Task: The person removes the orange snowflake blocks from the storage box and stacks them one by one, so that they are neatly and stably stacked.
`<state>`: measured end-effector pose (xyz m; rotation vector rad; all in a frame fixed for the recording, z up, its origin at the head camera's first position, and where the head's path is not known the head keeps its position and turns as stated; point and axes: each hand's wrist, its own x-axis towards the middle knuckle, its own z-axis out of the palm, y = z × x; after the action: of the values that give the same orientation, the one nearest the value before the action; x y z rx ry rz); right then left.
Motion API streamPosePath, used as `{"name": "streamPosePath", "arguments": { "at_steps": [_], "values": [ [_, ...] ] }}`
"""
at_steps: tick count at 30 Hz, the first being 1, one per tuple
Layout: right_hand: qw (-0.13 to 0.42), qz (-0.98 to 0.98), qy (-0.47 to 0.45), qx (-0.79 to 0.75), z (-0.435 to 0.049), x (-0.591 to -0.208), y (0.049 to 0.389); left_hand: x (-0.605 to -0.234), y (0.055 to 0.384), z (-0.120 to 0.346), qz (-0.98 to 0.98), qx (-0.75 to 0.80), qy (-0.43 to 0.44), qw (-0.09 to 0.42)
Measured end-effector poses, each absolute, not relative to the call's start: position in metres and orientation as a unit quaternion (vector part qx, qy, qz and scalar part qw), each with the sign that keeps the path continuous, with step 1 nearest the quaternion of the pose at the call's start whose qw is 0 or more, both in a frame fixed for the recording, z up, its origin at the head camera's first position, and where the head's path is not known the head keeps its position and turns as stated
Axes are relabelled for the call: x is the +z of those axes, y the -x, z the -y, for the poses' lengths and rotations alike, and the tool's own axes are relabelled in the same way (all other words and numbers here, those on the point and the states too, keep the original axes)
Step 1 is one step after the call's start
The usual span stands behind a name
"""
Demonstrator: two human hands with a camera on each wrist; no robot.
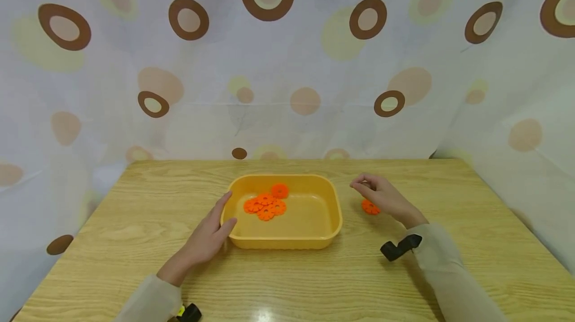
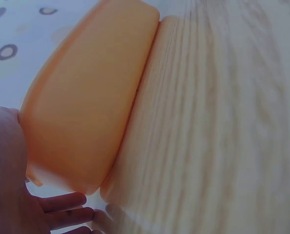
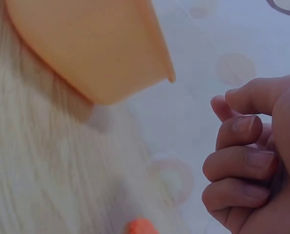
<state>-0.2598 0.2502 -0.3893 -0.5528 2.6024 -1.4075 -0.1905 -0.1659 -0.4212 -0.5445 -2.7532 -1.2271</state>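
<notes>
Main risk: loose disc (image 1: 370, 207) being fumbled. It is thin, apparently flat on the counter (image 1: 287, 282), just right of the tray (image 1: 287, 243), between it and the counter's right edge. If its rim is not caught cleanly, it would likely be skidded toward that edge. In the head view it is crowded by the right hand (image 1: 387, 199), so a pinch could be misjudged. Right fingers (image 3: 238, 161) are curled in, thumb close to the index; nothing is seen held.

Second risk: tray tipped or dragged. Its left end is gripped by the left hand (image 1: 204, 239), thumb over the rim, fingers down the outside. If pressed too hard there, the right end could be lifted and the contents slid. Anything carried in too low could be clipped on the right rim.

Containers: one yellow tray, upright, set mid-counter toward the far edge. Orange discs (image 1: 268, 204) are heaped in its left half, mostly overlapping, one by the far wall; about six, exact count not readable.
</notes>
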Motion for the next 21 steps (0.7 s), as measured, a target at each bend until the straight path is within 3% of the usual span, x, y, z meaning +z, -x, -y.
{"name": "streamPosePath", "arguments": {
  "at_steps": [21],
  "values": [
    [0.063,-0.857,0.230,-0.457,-0.207,-0.357,0.272,-0.424,0.190,0.166,0.899,-0.400,0.174,0.043]
  ]
}}
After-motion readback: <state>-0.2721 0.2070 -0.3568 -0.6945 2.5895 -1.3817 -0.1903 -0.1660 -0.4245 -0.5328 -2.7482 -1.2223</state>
